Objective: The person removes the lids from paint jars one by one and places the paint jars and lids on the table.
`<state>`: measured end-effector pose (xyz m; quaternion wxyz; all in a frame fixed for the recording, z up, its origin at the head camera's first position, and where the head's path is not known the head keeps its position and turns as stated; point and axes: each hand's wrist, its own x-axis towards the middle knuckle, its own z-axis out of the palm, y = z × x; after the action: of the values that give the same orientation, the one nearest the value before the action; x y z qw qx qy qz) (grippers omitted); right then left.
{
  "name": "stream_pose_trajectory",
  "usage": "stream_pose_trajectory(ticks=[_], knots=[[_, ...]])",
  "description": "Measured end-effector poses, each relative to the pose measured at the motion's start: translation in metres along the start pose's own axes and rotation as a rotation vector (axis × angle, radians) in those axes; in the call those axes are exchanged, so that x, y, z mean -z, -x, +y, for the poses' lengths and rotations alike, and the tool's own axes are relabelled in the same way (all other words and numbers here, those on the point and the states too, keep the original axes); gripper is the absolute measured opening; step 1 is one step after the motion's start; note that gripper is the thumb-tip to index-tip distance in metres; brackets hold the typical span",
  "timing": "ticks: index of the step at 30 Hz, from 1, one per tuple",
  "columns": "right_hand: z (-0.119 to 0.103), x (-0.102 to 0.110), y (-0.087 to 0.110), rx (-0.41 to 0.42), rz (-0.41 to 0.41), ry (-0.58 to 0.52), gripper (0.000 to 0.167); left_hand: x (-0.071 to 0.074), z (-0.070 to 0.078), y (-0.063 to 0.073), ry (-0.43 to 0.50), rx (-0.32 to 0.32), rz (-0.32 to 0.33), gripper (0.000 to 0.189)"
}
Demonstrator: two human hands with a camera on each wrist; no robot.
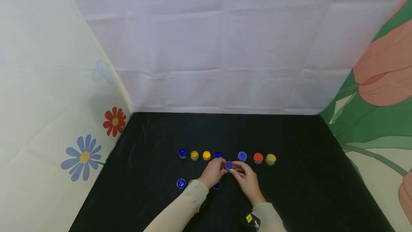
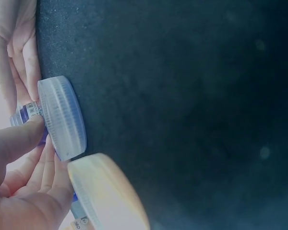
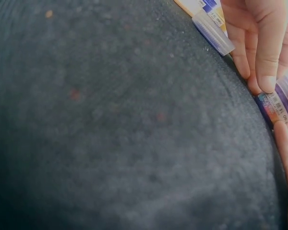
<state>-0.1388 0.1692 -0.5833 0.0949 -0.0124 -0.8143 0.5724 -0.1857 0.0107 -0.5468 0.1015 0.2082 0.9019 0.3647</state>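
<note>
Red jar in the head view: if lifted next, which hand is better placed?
Probably the right hand: it is nearer the red jar than the left hand. Both hold the purple jar, so the right would first release it.

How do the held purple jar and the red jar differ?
The purple jar has a purple top; the red jar an orange-red one. The purple jar is held; the red jar stands untouched on the black surface. In the head view, the purple jar is left of the red jar. Both have round tops.
</note>
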Motion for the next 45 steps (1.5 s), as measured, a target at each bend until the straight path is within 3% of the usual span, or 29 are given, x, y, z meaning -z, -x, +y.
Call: stream_pose_trajectory(ticks=[8,19,29,37,45], knots=[[0.009,-0.001,0.0,0.077,0.002,0.02,0.029,0.0,-0.002,-0.001,0.006,0.0,0.0,0.017],[0.005,-0.002,-0.002,-0.003,-0.011,0.005,0.026,-0.003,-0.005,0.0,-0.009,-0.023,0.024,0.016],[0.006,0.0,0.0,0.088,-0.009,0.095,0.029,-0.004,-0.007,-0.002,-0.012,-0.014,0.017,0.017],[0.003,-0.001,-0.003,-0.006,-0.039,0.007,0.025,-0.005,-0.009,-0.003,-0.01,-0.019,0.015,0.016],[0.003,-0.001,-0.001,0.021,-0.029,-0.02,0.021,-0.009,-0.013,-0.004,-0.005,-0.031,0.019,0.016]])
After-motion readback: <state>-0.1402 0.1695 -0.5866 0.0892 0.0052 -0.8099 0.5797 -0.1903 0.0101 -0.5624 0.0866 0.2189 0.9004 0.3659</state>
